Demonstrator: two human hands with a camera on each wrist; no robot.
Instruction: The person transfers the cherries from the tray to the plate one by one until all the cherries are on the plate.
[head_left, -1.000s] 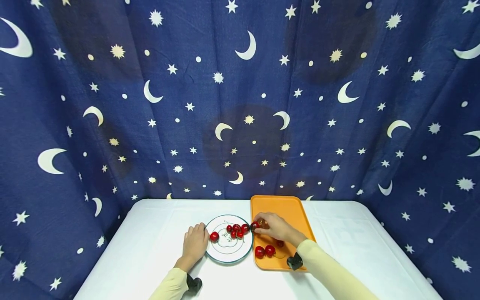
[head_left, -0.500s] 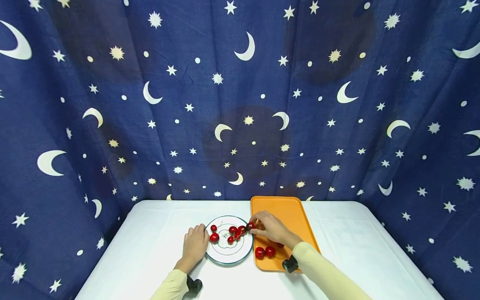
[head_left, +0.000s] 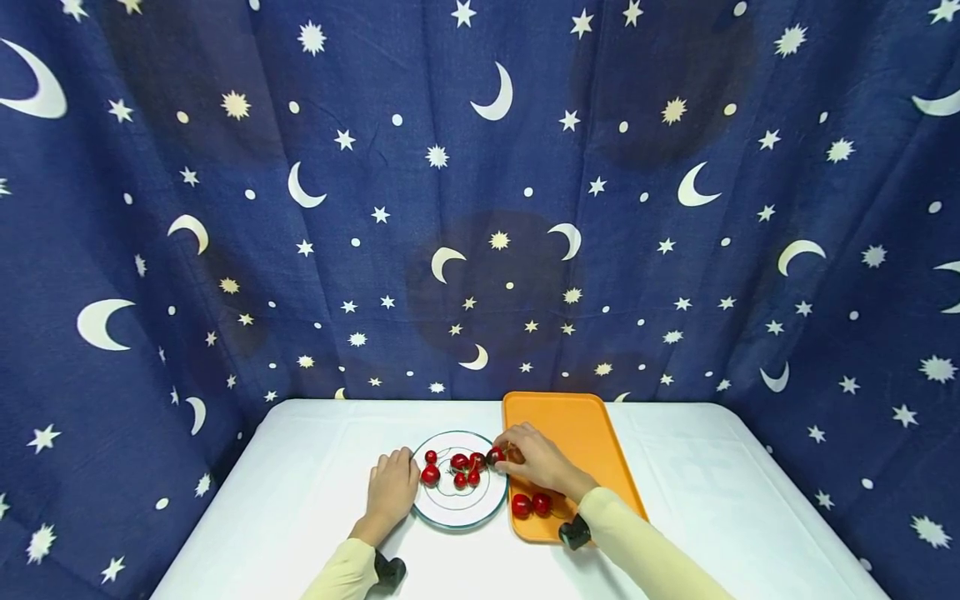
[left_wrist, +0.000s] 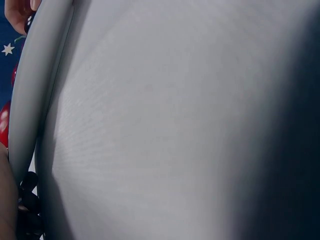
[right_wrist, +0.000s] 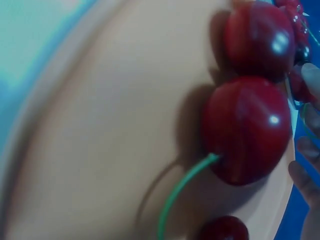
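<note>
Pinching a dark cherry (head_left: 494,457) with its fingertips, the right hand (head_left: 536,457) holds it over the right edge of the white plate (head_left: 453,507), low in the middle of the frame. Using just the tips makes sense, since a small, round, shiny thing could roll off. The left hand (head_left: 393,483), just left of the plate, lies against the plate's edge with its fingers loose, likely so the plate won't slide. Four red cherries (head_left: 473,477) bunch near the plate's middle, and two more cherries (head_left: 430,475) sit at its left side, close by the left hand. The orange tray (head_left: 566,417) lies just right of the plate, perhaps so the hand need not reach far; I cannot tell if they touch. At the tray's lower left are two big cherries (head_left: 521,506), side by side. The right wrist view shows a third cherry (right_wrist: 225,231) at its bottom edge, which the arm (head_left: 645,537) seems to hide from the head camera.
</note>
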